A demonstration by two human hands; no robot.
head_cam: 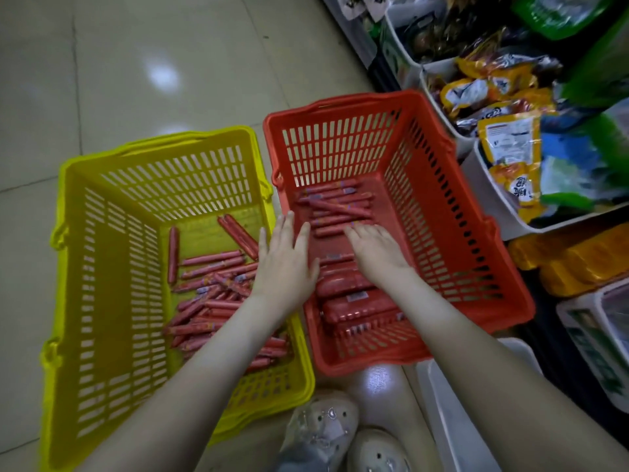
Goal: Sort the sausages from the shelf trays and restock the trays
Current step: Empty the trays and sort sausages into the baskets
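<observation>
Both my arms reach forward. The left hand (284, 264) is flat over the rim of the red basket (442, 212), fingers straight and spread, holding nothing. The right hand (376, 253) is palm down with straight fingers, at the sausages (335, 206) inside; more lie in the yellow basket (112, 250).

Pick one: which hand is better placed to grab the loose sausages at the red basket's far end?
Right, probably. The right hand is inside the red basket, open fingertips at the loose sausages; the left hand sits over that basket's left rim, off to their side.
</observation>
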